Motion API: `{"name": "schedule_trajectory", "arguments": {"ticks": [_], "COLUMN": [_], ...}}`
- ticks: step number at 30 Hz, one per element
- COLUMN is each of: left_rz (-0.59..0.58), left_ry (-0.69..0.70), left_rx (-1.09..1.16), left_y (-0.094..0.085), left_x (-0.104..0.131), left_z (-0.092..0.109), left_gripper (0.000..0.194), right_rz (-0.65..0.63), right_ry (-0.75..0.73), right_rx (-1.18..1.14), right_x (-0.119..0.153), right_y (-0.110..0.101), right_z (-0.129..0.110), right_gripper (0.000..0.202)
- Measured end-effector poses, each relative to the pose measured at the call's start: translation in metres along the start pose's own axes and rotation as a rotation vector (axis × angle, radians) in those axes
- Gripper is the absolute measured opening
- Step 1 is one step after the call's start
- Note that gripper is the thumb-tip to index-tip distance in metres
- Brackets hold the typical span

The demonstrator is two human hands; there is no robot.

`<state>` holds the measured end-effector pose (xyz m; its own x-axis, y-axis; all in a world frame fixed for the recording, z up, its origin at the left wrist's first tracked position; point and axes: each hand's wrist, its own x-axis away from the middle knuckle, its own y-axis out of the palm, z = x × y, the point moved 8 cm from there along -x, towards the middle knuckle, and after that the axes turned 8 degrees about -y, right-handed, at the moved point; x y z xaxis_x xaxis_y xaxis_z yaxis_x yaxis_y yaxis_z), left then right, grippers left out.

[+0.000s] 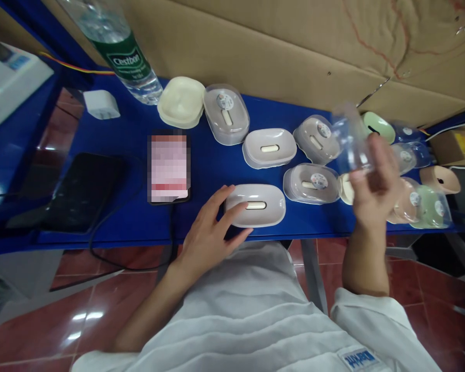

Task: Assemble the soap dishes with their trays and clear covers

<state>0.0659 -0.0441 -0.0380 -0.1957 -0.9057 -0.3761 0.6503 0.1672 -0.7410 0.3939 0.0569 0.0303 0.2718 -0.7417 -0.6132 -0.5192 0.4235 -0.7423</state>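
In front of me on the blue table lies a pale grey oval soap dish (273,205) with a cream bar in its central slot. My left hand (213,227) grips its left end: the thumb is at the near edge, one finger at the far edge, and the index finger reaches the bar. To the right, my right hand (374,181) is raised and holds a clear plastic lid (349,134), blurred by motion. Another uncovered grey dish (251,150) sits just behind. Lidded grey dishes with round stickers, such as this soap dish (310,190), stand nearby.
A cream dish (181,101) and a water bottle (126,62) stand at the back left. A phone (169,168), a dark tablet-like device (83,191) and a white charger (101,104) lie left. Green and peach dishes (439,180) crowd the right end. Cardboard (275,46) lines the back.
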Motion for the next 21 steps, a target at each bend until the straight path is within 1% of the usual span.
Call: {"name": "schedule_trajectory", "arguments": {"ticks": [1, 2, 3, 5, 7, 8, 9, 11, 13, 15, 18, 21], "left_rz": [0.01, 0.028, 0.052, 0.101, 0.12, 0.109, 0.095, 0.055, 0.038, 0.052, 0.036, 0.023], "left_ry": [0.015, 0.031, 0.046, 0.057, 0.015, -0.042, -0.138, -0.296, -0.407, -0.501, -0.588, -0.596], "left_rx": [-0.006, -0.004, 0.007, 0.066, 0.2, 0.309, 0.468, 0.845, 1.177, 1.419, 1.613, 1.659], "left_y": [-0.001, -0.003, -0.007, -0.015, -0.02, -0.02, -0.018, -0.009, 0.002, 0.009, 0.014, 0.01], "left_x": [0.0, 0.0, -0.001, -0.008, -0.024, -0.035, -0.047, -0.072, -0.091, -0.103, -0.106, -0.102], "left_z": [0.002, 0.004, 0.007, 0.016, 0.024, 0.025, 0.023, 0.019, 0.017, 0.013, 0.012, 0.01], "left_gripper": [0.056, 0.059, 0.061, 0.059, 0.053, 0.051, 0.052, 0.058, 0.052, 0.048, 0.048, 0.041], "right_rz": [-0.013, -0.007, 0.002, -0.03, -0.023, -0.014, -0.008, -0.012, -0.007, 0.005, 0.021, 0.047], "right_ry": [-0.073, -0.124, -0.153, -0.187, -0.211, -0.213, -0.208, -0.184, -0.175, -0.179, -0.194, -0.182], "right_rx": [0.026, 0.03, 0.017, -0.02, -0.07, -0.095, -0.121, -0.184, -0.268, -0.357, -0.443, -0.442], "right_x": [0.003, 0.005, 0.005, 0.002, -0.006, -0.011, -0.016, -0.025, -0.03, -0.032, -0.032, -0.033], "right_y": [0.003, 0.006, 0.01, 0.025, 0.036, 0.04, 0.043, 0.049, 0.053, 0.057, 0.063, 0.06], "right_z": [-0.022, -0.039, -0.05, -0.062, -0.067, -0.068, -0.071, -0.079, -0.092, -0.106, -0.117, -0.111], "right_gripper": [0.071, 0.067, 0.063, 0.062, 0.064, 0.065, 0.065, 0.066, 0.066, 0.065, 0.063, 0.062]}}
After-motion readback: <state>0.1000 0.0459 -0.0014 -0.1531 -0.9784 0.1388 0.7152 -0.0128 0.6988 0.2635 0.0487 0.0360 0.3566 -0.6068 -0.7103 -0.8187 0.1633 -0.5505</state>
